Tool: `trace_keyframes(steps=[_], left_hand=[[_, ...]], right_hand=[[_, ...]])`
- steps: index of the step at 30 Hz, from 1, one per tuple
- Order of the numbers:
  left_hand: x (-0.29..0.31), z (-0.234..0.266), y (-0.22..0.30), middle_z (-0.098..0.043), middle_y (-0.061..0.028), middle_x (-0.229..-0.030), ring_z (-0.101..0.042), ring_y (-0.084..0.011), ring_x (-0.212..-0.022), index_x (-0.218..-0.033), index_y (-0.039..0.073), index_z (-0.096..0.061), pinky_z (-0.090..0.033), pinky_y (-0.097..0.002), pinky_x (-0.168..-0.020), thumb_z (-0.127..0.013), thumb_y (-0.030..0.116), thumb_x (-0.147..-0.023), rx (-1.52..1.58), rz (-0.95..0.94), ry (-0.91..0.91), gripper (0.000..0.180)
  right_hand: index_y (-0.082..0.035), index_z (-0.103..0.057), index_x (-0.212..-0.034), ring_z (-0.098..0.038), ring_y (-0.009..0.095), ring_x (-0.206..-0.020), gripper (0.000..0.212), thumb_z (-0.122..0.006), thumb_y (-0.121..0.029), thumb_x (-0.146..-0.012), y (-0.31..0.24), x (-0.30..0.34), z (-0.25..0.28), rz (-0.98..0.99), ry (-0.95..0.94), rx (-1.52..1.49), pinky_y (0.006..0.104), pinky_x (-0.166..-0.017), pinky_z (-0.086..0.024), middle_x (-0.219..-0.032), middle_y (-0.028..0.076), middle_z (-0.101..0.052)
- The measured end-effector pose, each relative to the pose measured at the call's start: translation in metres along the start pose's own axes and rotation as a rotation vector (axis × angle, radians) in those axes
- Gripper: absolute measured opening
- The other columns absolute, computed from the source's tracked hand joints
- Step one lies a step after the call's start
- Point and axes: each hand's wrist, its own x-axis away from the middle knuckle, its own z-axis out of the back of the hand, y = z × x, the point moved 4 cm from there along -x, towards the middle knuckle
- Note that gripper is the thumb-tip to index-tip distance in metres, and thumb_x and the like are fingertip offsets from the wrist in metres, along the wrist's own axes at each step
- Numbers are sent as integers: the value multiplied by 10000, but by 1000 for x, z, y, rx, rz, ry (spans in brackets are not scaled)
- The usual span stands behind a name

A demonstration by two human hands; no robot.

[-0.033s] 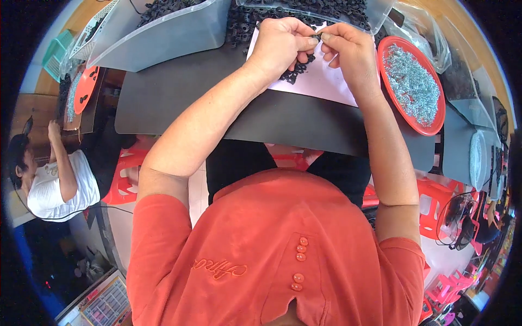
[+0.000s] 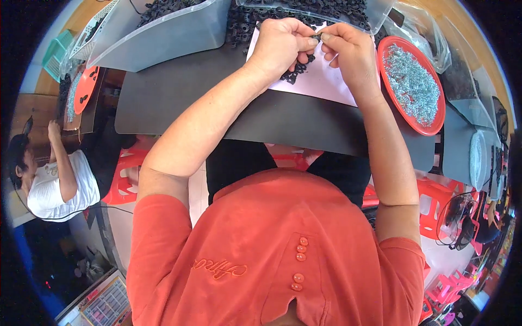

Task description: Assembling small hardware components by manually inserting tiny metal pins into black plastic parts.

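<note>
Over a pale sheet (image 2: 331, 89) on the dark table, my two hands meet fingertip to fingertip. My left hand (image 2: 280, 46) pinches a small black part (image 2: 316, 37) between thumb and fingers. From the other side, my right hand (image 2: 350, 54) closes thumb and forefinger on the same spot; any tiny second piece there is too small to make out. Beneath my left fingers lies a little heap of black parts (image 2: 293, 73), partly covered by the hand. Right of my right hand, a red plate (image 2: 384, 65) holds many small silvery metal pieces (image 2: 413, 87), perhaps springs or screws.
A clear plastic bin (image 2: 163, 46) with black parts stands at left. Another clear bin (image 2: 380, 16) and loose black parts (image 2: 239, 24) lie beyond my hands. Plastic bags (image 2: 429, 38) bunch up behind the plate. A person in a white shirt (image 2: 65, 185) works at far left.
</note>
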Motion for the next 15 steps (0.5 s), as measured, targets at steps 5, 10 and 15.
trace_keyframes(steps=[5,10,15], left_hand=[[1,-1,1,-639,-68,-705,-548,-82,-516,-895,-35,-645,-391,-204,-377,-635,20,-830,-8,26,10,86],[1,0,-1,-634,-66,-703,-548,-79,-523,-896,-38,-644,-392,-205,-379,-622,17,-837,-33,51,16,84],[3,-1,1,-631,-46,-700,-548,-75,-525,-907,-18,-651,-395,-208,-383,-626,36,-839,-130,56,32,90]], right_hand=[[33,-660,-855,-582,196,-567,194,-575,-133,-803,-3,1,0,181,47,217,337,-557,-454,-645,124,-630],[27,-665,-854,-616,242,-605,194,-572,-124,-776,-2,3,-2,188,36,252,357,-584,-463,-668,166,-640],[28,-664,-848,-615,242,-606,199,-571,-129,-768,0,2,-3,188,42,265,356,-585,-466,-667,160,-640]])
